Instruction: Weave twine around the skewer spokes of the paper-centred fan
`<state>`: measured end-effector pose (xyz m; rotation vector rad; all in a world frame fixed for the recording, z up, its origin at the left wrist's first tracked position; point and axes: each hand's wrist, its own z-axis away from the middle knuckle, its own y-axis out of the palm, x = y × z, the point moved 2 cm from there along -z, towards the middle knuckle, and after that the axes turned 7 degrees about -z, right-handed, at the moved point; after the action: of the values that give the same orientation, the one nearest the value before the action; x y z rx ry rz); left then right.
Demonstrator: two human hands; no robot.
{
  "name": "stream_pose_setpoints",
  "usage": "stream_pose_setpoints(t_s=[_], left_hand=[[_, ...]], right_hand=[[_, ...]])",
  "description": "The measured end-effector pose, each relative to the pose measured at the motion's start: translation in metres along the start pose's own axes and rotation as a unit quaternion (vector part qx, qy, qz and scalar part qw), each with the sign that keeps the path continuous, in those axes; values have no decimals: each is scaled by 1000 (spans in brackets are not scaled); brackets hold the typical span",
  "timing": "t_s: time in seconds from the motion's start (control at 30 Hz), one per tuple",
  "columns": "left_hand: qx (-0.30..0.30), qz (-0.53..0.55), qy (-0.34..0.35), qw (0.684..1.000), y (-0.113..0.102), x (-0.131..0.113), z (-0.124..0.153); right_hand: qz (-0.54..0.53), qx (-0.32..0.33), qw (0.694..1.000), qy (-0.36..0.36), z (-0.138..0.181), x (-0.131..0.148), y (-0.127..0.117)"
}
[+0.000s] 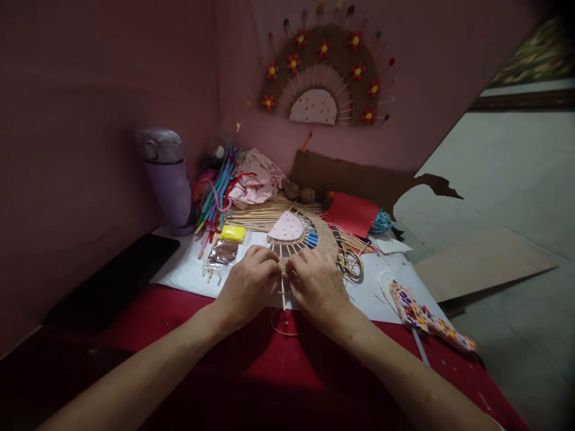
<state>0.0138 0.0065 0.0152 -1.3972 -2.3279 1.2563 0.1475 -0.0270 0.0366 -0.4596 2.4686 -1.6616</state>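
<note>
A half-round woven fan piece [314, 234] of thin sticks and tan cord lies on white paper [188, 272], with a pink dotted fabric centre [286, 227]. My left hand [249, 286] and my right hand [317, 286] rest side by side on its near edge, fingers curled and pinching the weave around a stick [283, 293] that points toward me. What the fingertips grip is hidden under the knuckles. A loop of cord [284, 326] lies on the red cloth just below both hands.
A purple flask [167, 179] stands at the back left beside coloured pipe cleaners [218, 191], pink cloth [256, 179] and a stick bundle [256, 216]. Red paper [353, 214], blue yarn [381, 221], scissors [350, 262] and a patterned tool [426, 317] lie right. A finished fan [326, 75] hangs on the wall.
</note>
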Motion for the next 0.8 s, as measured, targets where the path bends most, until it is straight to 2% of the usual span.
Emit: stream_pose_setpoints(t_s=[0.47,0.8], left_hand=[[22,41,15,999,-10,-3,1],[5,120,-11,993,-21,-10,0]], right_hand=[[-63,-13,998,-20,7,-3,0],[-114,-89,989,-32,12,-10,-3]])
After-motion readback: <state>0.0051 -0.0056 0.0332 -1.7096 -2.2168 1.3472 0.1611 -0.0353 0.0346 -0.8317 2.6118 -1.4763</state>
